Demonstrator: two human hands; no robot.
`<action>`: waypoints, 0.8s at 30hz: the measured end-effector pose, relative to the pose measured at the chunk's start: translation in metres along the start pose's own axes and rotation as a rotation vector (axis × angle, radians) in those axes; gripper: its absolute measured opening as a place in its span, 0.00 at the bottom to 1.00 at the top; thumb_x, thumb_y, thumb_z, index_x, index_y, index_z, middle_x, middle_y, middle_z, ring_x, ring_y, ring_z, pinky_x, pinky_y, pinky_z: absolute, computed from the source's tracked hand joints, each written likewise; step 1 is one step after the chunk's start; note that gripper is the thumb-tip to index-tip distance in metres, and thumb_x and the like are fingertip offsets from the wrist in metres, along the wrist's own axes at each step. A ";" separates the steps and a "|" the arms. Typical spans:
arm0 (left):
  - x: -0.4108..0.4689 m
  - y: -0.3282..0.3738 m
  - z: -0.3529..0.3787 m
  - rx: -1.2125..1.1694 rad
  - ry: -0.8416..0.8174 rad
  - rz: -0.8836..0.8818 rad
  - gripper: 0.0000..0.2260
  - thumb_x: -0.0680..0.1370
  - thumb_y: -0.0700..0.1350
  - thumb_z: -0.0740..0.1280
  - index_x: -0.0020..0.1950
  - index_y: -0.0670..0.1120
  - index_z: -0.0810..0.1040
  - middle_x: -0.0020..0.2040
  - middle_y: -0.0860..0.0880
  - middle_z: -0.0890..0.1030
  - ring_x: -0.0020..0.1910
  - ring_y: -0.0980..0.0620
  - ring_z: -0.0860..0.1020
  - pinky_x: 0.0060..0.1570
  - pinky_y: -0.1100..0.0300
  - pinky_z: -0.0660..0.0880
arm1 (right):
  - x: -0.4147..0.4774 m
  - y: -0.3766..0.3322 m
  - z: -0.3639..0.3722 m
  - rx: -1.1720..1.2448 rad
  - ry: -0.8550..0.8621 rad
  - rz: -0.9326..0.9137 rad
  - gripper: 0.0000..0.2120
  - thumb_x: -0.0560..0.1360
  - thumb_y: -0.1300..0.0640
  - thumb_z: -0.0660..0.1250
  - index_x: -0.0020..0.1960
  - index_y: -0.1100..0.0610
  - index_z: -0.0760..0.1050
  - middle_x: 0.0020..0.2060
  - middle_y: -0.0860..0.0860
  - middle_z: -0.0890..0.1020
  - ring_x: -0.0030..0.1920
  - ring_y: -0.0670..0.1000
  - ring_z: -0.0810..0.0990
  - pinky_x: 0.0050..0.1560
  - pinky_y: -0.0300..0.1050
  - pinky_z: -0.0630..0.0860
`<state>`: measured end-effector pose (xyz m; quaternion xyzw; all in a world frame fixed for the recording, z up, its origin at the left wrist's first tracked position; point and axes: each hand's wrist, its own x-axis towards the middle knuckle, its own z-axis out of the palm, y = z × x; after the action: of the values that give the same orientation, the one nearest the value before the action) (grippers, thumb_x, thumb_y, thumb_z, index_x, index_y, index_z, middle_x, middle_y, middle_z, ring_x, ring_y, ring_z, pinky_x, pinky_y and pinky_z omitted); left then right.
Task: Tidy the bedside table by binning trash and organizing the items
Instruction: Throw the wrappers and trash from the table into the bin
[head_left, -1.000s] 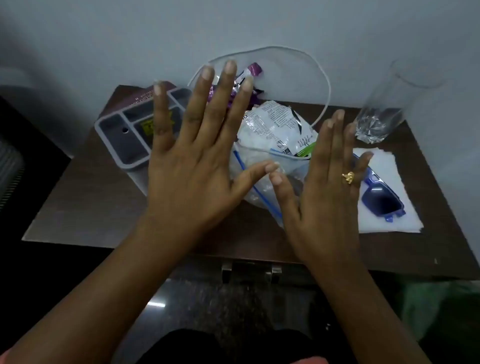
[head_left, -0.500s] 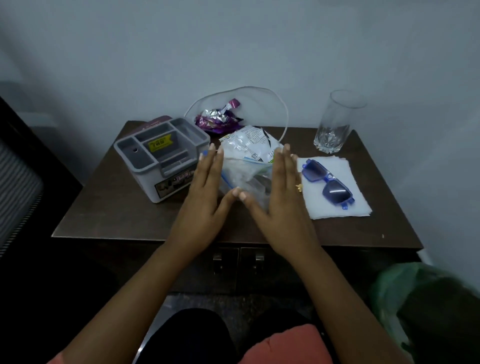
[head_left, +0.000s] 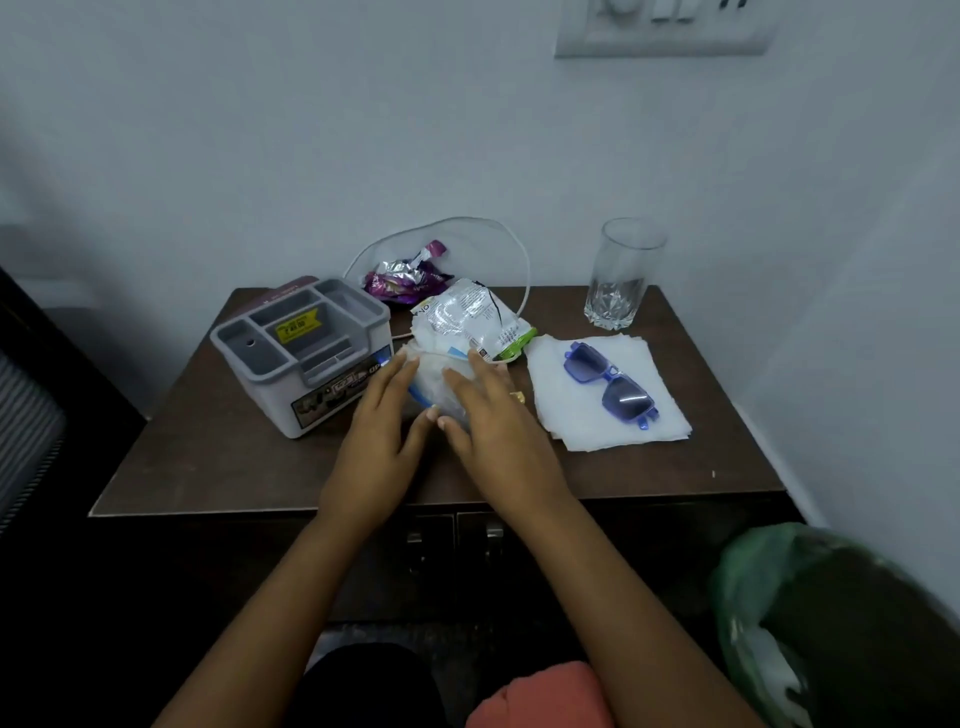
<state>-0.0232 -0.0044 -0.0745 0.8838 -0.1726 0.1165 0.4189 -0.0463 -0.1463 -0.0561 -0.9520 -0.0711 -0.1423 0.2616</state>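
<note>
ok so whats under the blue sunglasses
The blue sunglasses lie lenses up on a stack of white paper napkins, which rests on the brown bedside table. Whatever sits beneath the napkins, if anything, is covered.

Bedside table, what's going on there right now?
A person is reaching in with both bare hands. The left hand and right hand lie flat on a clear plastic bag in the middle of the bedside table. A white wrapper and a purple wrapper lie behind it, not yet binned. Blue sunglasses rest on tissues; the grey organizer sits left.
</note>
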 end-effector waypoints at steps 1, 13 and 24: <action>-0.001 0.000 0.000 0.000 0.018 0.004 0.24 0.79 0.47 0.62 0.74 0.48 0.62 0.75 0.53 0.60 0.73 0.58 0.59 0.72 0.52 0.60 | -0.001 0.000 0.003 -0.005 0.004 -0.001 0.25 0.77 0.50 0.62 0.73 0.52 0.61 0.75 0.52 0.57 0.75 0.57 0.56 0.64 0.55 0.71; -0.004 0.008 -0.001 0.066 0.001 0.088 0.32 0.77 0.48 0.65 0.75 0.61 0.50 0.77 0.61 0.45 0.75 0.59 0.48 0.69 0.57 0.56 | -0.003 -0.002 0.003 0.117 0.000 0.090 0.43 0.75 0.57 0.66 0.74 0.39 0.40 0.77 0.47 0.44 0.66 0.59 0.71 0.57 0.57 0.75; -0.005 0.003 0.002 0.095 0.031 0.007 0.29 0.74 0.38 0.68 0.73 0.50 0.63 0.70 0.49 0.69 0.69 0.52 0.67 0.65 0.61 0.64 | -0.008 0.001 0.023 0.007 0.076 0.102 0.23 0.76 0.64 0.62 0.68 0.47 0.69 0.73 0.53 0.65 0.61 0.59 0.76 0.49 0.53 0.78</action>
<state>-0.0285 -0.0067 -0.0751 0.9002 -0.1635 0.1398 0.3785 -0.0484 -0.1352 -0.0780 -0.9474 -0.0131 -0.1648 0.2741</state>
